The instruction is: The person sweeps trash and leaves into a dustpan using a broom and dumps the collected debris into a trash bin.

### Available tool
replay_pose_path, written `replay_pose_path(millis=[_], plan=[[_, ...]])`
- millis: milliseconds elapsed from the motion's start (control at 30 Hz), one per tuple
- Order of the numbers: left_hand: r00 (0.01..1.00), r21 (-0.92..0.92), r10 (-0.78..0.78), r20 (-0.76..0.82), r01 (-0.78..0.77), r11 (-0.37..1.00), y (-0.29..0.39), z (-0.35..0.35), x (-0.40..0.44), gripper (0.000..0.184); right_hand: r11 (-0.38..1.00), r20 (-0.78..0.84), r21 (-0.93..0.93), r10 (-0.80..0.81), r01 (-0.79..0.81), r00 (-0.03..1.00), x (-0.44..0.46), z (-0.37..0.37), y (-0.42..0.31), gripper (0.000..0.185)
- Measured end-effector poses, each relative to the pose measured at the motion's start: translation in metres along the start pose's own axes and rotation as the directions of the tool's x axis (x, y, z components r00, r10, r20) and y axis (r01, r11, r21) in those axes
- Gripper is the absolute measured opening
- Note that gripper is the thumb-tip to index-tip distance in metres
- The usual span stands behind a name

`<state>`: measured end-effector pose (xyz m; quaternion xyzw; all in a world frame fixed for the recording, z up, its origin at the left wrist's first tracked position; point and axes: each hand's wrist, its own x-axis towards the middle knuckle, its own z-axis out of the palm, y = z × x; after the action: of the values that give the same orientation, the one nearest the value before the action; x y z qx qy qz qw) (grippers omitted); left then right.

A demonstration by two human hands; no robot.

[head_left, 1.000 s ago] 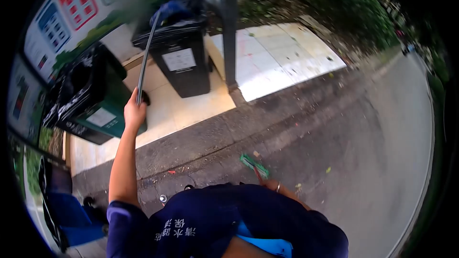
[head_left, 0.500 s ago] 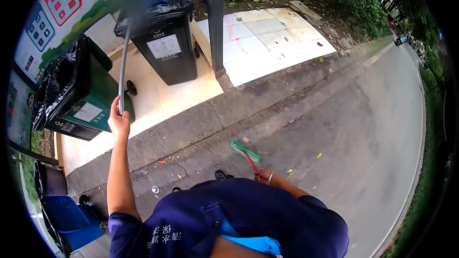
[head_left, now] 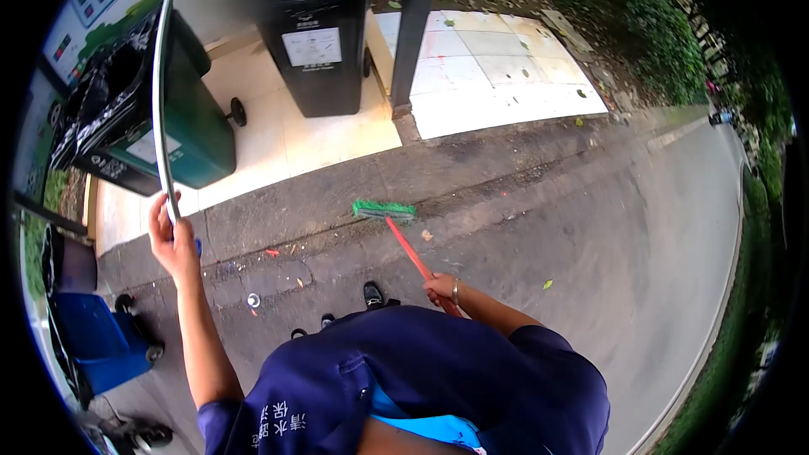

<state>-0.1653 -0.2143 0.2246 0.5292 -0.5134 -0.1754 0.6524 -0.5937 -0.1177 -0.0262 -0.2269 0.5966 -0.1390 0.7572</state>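
Note:
My left hand (head_left: 174,244) is raised at the left, its thumb and fingers around the lower end of a long metal pole (head_left: 158,93). The pole rises past the green bin and leaves the view at the top, so its far end cannot be made out. In my right hand (head_left: 442,288), held low in front of my body, is a broom with a red handle (head_left: 408,246). Its green bristle head (head_left: 383,209) is on the pavement by the kerb line, ahead of my shoes (head_left: 373,295).
A black bin (head_left: 316,76) and a green bin (head_left: 190,139), both lined with black bags, stand on the tiled platform (head_left: 286,147). A dark post (head_left: 415,34) rises beside them. A blue bin (head_left: 101,341) is at lower left. Litter and a white round object (head_left: 254,300) lie on the ground.
My left hand has come down and left with the pole, whose blurred blue far end was over the black bin. The broom head has moved forward and left, toward the kerb.

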Motion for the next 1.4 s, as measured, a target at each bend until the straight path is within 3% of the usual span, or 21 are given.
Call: replay_pose_path(millis=[100,200,267,333,400,433,567,667,733,767,833,867,933,1067,1100,1133,1200,1267,1300,1367,1400], plan=[[0.994,0.002,-0.076,-0.082,0.076,0.997,0.01,-0.054,-0.055,0.036,0.99,-0.022,-0.142,0.016,-0.019,1.0,0.0,0.024,-0.021,0.015],[0.95,0.227,-0.194,-0.243,0.25,0.941,0.028,-0.107,-0.116,0.035,0.964,0.04,-0.258,0.074,-0.061,0.996,0.012,0.044,-0.034,0.018],[0.895,0.277,-0.285,-0.342,0.386,0.88,0.043,-0.132,-0.155,0.033,0.888,0.113,-0.459,0.061,-0.002,0.992,0.026,0.059,-0.045,0.016],[0.785,0.233,-0.392,-0.479,0.544,0.806,0.049,-0.155,-0.191,0.039,0.913,0.226,-0.409,0.119,-0.017,0.967,0.05,0.078,-0.047,0.013],[0.684,0.079,-0.481,-0.549,0.615,0.785,0.041,-0.177,-0.225,0.039,0.882,0.254,-0.47,0.18,-0.041,0.95,0.052,0.121,-0.069,0.015],[0.614,-0.016,-0.538,-0.578,0.65,0.759,0.042,-0.184,-0.243,0.037,0.846,0.282,-0.532,0.205,-0.025,0.937,0.053,0.141,-0.074,0.025],[0.294,-0.314,-0.693,-0.659,0.729,0.608,0.014,-0.214,-0.286,0.03,0.726,0.346,-0.682,0.213,0.089,0.914,0.057,0.244,-0.103,0.036],[0.082,-0.475,-0.748,-0.659,0.725,0.498,-0.016,-0.251,-0.327,0.024,0.782,0.411,-0.621,0.277,0.045,0.868,0.073,0.302,-0.093,0.039],[-0.024,-0.596,-0.785,-0.619,0.665,0.45,-0.035,-0.279,-0.348,0.021,0.378,0.35,-0.87,0.025,0.315,0.936,0.091,0.337,-0.077,0.048],[-0.08,-0.658,-0.798,-0.598,0.617,0.431,-0.048,-0.291,-0.361,0.014,0.321,0.405,-0.87,0.037,0.373,0.913,0.094,0.356,-0.079,0.044],[-0.205,-0.78,-0.831,-0.517,0.512,0.359,-0.068,-0.318,-0.379,0.007,0.342,0.427,-0.863,0.097,0.372,0.899,0.106,0.397,-0.071,0.036],[-0.219,-0.789,-0.833,-0.509,0.507,0.348,-0.082,-0.335,-0.39,0.007,0.384,0.445,-0.849,0.149,0.363,0.883,0.112,0.417,-0.065,0.028],[-0.343,-0.899,-0.86,-0.377,0.36,0.251,-0.108,-0.359,-0.404,0.009,0.41,0.436,-0.85,0.191,0.332,0.88,0.122,0.454,-0.054,0.025],[-0.374,-0.938,-0.866,-0.331,0.234,0.257,-0.138,-0.411,-0.399,0.013,0.505,0.348,-0.851,0.336,0.145,0.875,0.154,0.503,-0.008,0.02],[-0.364,-0.957,-0.887,-0.283,0.171,0.235,-0.146,-0.427,-0.399,0.013,0.557,0.293,-0.83,0.415,0.014,0.862,0.153,0.511,0.003,0.022],[-0.352,-0.971,-0.906,-0.237,0.109,0.212,-0.153,-0.444,-0.397,0.014,0.594,0.241,-0.795,0.493,-0.12,0.836,0.149,0.519,0.014,0.025],[-0.358,-0.983,-0.916,-0.182,0.096,0.158,-0.161,-0.473,-0.39,0.016,0.584,0.263,-0.796,0.573,-0.162,0.776,0.129,0.528,0.026,0.024],[-0.399,-0.992,-0.909,-0.123,0.075,0.101,-0.17,-0.499,-0.388,0.019,0.604,0.265,-0.724,0.688,-0.331,0.675,0.107,0.533,0.017,0.022],[-0.413,-0.992,-0.902,-0.128,0.072,0.108,-0.174,-0.509,-0.386,0.02,0.6,0.261,-0.729,0.688,-0.328,0.677,0.104,0.531,0.011,0.022],[-0.424,-0.997,-0.902,-0.079,0.032,0.073,-0.175,-0.528,-0.385,0.02,0.545,0.324,-0.51,0.838,-0.666,0.438,0.099,0.523,-0.006,0.023],[-0.423,-0.996,-0.902,-0.083,0.019,0.083,-0.177,-0.535,-0.394,0.02,0.52,0.353,-0.523,0.853,-0.676,0.384,0.09,0.525,-0.014,0.025]])
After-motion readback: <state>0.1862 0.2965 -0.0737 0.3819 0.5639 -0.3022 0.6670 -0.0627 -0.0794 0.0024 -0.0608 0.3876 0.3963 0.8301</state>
